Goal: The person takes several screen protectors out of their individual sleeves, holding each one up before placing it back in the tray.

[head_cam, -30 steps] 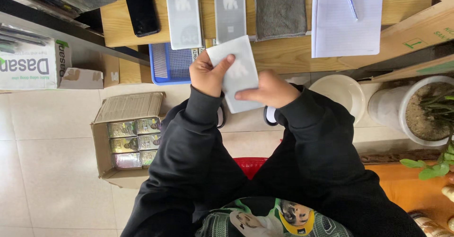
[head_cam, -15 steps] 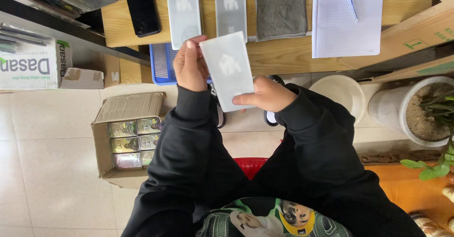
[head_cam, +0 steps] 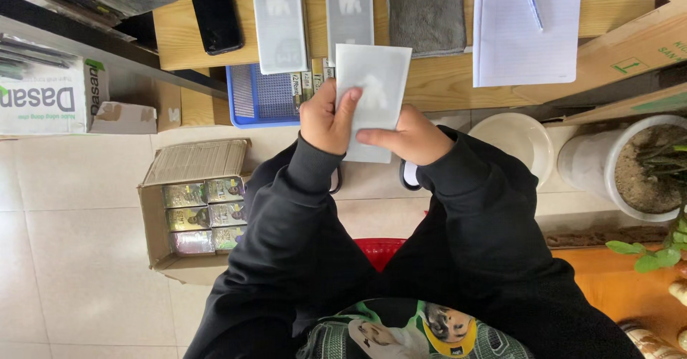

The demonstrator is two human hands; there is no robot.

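Both of my hands hold one flat white sleeve point(head_cam: 370, 94) upright in front of me, just below the edge of the wooden table point(head_cam: 436, 87). My left hand point(head_cam: 328, 119) grips its left edge, thumb across the front. My right hand point(head_cam: 406, 138) pinches its lower right part. Two similar white sleeves point(head_cam: 280, 21) point(head_cam: 348, 5) lie side by side on the table beyond it. A grey cloth point(head_cam: 428, 17) lies to their right, and a black phone point(head_cam: 214, 12) to their left.
A white lined sheet point(head_cam: 526, 33) with a blue pen point(head_cam: 529, 0) lies on the table at the right. A blue basket point(head_cam: 261, 94) sits below the table edge. An open cardboard box point(head_cam: 195, 209) of packets stands on the tiled floor at left. A white bowl point(head_cam: 519, 144) and a potted plant point(head_cam: 637, 169) are at right.
The sleeve has been lifted a little toward the table and turned more upright. My left hand shifted along its left edge; my right hand moved under its lower part.
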